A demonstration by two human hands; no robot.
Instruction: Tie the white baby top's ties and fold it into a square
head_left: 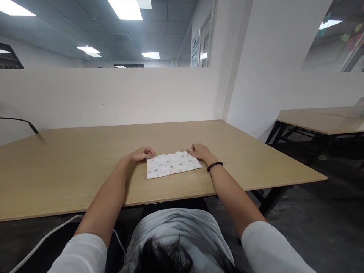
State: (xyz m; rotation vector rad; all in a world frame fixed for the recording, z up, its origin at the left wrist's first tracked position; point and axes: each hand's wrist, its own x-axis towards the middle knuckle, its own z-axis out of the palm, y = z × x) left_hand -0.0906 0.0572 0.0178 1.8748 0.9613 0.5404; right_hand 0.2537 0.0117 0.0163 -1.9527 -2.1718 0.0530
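Note:
A small white cloth (171, 164) with a faint coloured print lies folded into a flat rectangle on the wooden table (85, 167). My left hand (141, 154) rests at its far left corner, fingers curled and pinched on the cloth's edge. At the far right corner sits my right hand (200, 151), fingers bent down onto the cloth's edge. A black bead bracelet (215, 165) circles my right wrist.
A white partition wall (113, 94) runs along the table's far side. A black cable (19, 122) comes in at the left. A second wooden table (321, 119) on black legs stands to the right across a dark floor gap. A white cable (42, 239) hangs below the table's near edge.

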